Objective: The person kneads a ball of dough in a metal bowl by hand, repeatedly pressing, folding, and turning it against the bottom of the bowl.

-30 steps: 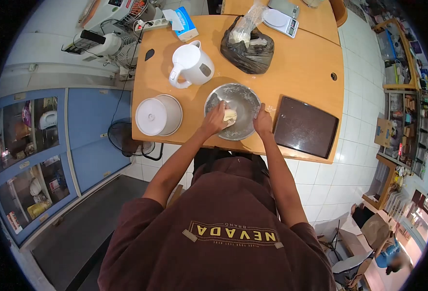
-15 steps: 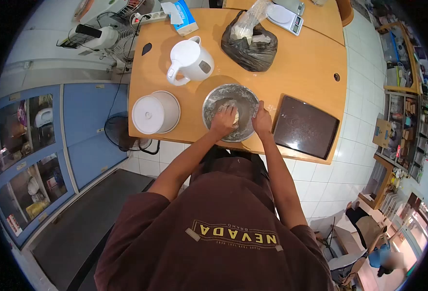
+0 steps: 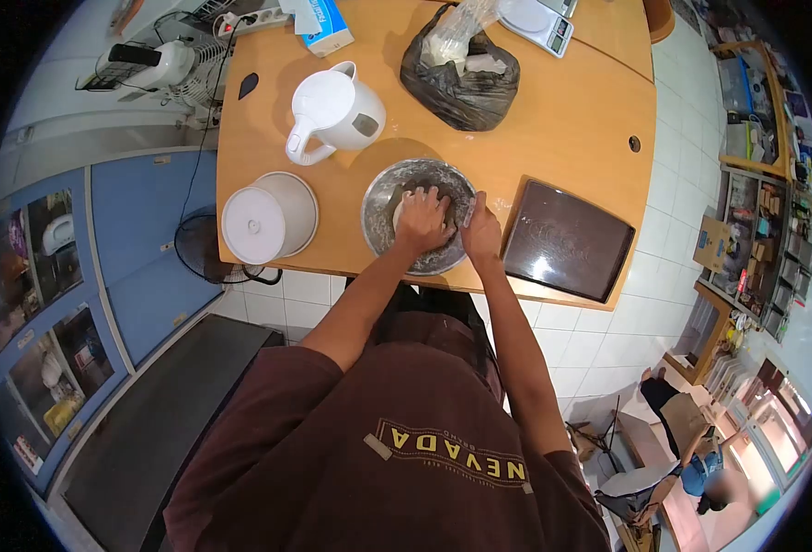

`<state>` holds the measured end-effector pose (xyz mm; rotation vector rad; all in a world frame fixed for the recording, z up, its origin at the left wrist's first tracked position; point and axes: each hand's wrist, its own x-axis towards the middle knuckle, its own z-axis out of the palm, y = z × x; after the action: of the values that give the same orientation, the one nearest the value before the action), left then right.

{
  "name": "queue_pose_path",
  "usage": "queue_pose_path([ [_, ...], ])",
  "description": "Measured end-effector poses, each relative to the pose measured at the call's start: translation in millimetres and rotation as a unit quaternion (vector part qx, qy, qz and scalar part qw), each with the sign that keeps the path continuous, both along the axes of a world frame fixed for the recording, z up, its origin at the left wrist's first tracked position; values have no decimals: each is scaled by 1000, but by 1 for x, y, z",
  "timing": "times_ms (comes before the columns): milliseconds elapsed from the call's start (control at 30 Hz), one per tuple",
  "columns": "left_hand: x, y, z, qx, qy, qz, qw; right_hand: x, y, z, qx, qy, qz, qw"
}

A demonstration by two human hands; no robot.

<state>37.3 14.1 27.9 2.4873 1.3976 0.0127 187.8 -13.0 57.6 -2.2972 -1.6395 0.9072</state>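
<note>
A steel mixing bowl [image 3: 376, 189], its inner wall smeared with flour, stands near the table's front edge. Inside it, my left hand [image 3: 422, 221] presses down with fingers spread on pale dough [image 3: 398, 215]. Most of the dough is hidden beneath that hand. My right hand [image 3: 481, 230] grips the bowl's right rim, its fingers closed round the edge.
On the wooden table [image 3: 571, 120], a white lidded tub [image 3: 268, 219] and a white electric kettle [image 3: 335, 112] stand left of the bowl. A dark baking tray [image 3: 569, 241] lies to the right. Behind are a black plastic bag [image 3: 466, 97], a kitchen scale [image 3: 537, 26] and a tissue box [image 3: 326, 29].
My left hand has opened out over the dough, which now shows at its left side rather than its right. My right hand stays on the rim. The whole view has shifted slightly.
</note>
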Motion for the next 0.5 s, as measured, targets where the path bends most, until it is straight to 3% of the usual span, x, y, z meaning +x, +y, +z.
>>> queue_pose_path([
  [133, -3, 12, -4, -42, 16, -3, 999, 3, -2, -2, 26, -17, 8, 999],
  [233, -15, 19, -4, -48, -56, 18, 997, 5, 1, 0, -19, -23, 25, 999],
  [333, -23, 21, 3, -79, -128, 145, 978, 8, 0, 4, -49, -24, 28, 998],
  [367, -24, 18, -5, -40, -151, 203, 967, 8, 0, 6, -53, -24, 27, 998],
  [467, -29, 9, 4, 2, -143, 227, 963, 7, 1, 2, -59, -29, 9, 998],
  [500, -34, 7, 12, -16, -113, 180, 977, 7, -1, -1, -47, -25, 14, 998],
])
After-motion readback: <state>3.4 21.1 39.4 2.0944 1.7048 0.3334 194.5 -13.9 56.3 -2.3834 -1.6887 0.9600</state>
